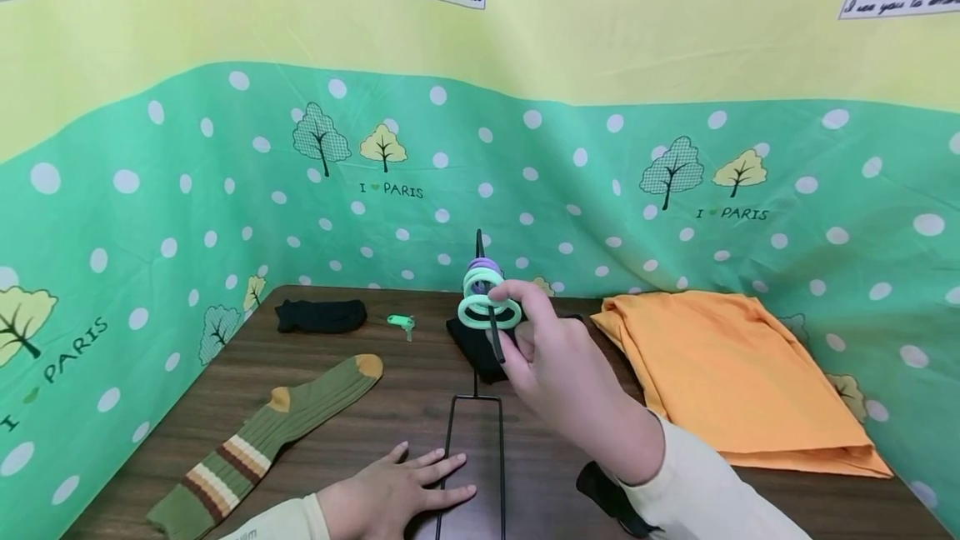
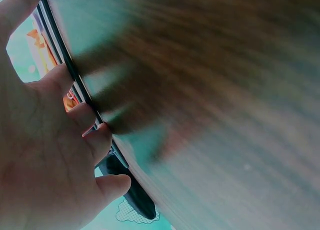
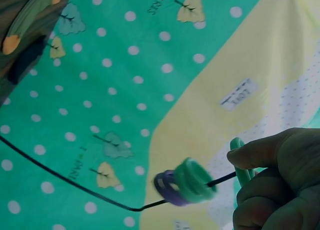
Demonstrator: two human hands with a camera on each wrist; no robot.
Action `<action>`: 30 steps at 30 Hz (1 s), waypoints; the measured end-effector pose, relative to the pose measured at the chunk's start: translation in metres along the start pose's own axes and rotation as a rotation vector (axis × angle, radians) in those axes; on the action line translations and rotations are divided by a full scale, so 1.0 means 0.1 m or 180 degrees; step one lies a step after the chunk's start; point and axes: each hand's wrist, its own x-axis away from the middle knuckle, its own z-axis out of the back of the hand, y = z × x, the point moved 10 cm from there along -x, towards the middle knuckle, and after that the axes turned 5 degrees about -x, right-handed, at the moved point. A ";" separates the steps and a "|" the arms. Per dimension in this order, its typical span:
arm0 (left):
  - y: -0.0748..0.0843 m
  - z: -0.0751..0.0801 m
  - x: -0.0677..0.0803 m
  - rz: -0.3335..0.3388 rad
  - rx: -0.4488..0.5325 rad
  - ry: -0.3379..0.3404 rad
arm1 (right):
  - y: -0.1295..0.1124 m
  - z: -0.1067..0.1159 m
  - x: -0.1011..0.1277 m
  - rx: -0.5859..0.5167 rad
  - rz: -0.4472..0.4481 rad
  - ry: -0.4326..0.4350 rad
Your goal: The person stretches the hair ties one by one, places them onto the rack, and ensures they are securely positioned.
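Observation:
A black wire stand (image 1: 476, 397) stands on the table, with a bent rod rising from its flat frame. My right hand (image 1: 570, 382) pinches a mint-green ring (image 3: 243, 175) between thumb and index finger, around the rod near its free end. Farther along the rod hang other mint-green rings (image 3: 192, 182) and purple rings (image 3: 169, 190), close together. My left hand (image 1: 382, 490) rests with fingers spread at the stand's base, the fingertips over one side wire (image 2: 67, 59). In the left wrist view the rings are out of sight.
On the brown table (image 1: 420, 415) lie a striped green sock (image 1: 300, 415), a dark sock (image 1: 321, 317), a green-tagged key (image 1: 401, 321) and folded orange cloth (image 1: 735, 373). Black cloth (image 1: 472, 348) lies behind the stand. A black object (image 1: 611, 494) sits under my right forearm. Patterned curtain (image 1: 562, 182) surrounds the table.

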 end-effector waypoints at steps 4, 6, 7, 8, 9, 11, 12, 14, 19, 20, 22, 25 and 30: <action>0.00 -0.03 -0.01 0.0012 0.0053 -0.0039 | 0.10 -0.07 -0.01 0.0081 -0.0158 0.0010; 0.00 -0.04 -0.02 0.0010 0.0058 -0.0049 | 0.13 -0.08 -0.01 0.0135 -0.0194 0.0015; 0.01 -0.04 -0.02 0.0005 0.0060 -0.0048 | 0.14 -0.09 0.00 0.0160 -0.0222 0.0004; 0.01 -0.04 -0.02 0.0002 0.0055 -0.0048 | 0.16 -0.09 0.00 0.0178 -0.0248 -0.0012; 0.01 -0.04 -0.02 0.0000 0.0053 -0.0048 | 0.17 -0.09 0.01 0.0196 -0.0271 -0.0031; 0.00 -0.04 -0.01 0.0012 0.0068 -0.0052 | 0.21 -0.10 0.02 0.0202 -0.0351 -0.0071; 0.00 -0.03 -0.01 0.0019 0.0060 -0.0052 | 0.23 -0.10 0.02 0.0194 -0.0388 -0.0090; 0.00 -0.02 -0.01 0.0034 0.0025 -0.0044 | 0.26 -0.10 0.03 0.0127 -0.0469 -0.0130; 0.00 -0.02 -0.01 0.0058 -0.0035 -0.0059 | 0.40 -0.12 0.09 -0.0227 -0.0746 -0.0263; 0.00 -0.02 -0.01 0.0062 -0.0013 -0.0071 | 0.44 -0.12 0.11 -0.0307 -0.0805 -0.0288; -0.01 -0.03 -0.01 0.0072 0.0063 -0.0095 | 0.51 -0.13 0.15 -0.0448 -0.0931 -0.0334; -0.02 -0.04 -0.01 0.0067 0.0146 -0.0104 | 0.62 -0.14 0.22 -0.0681 -0.1180 -0.0416; -0.03 -0.04 0.00 0.0055 0.0180 -0.0093 | 0.81 -0.20 0.37 -0.1056 -0.1548 -0.0601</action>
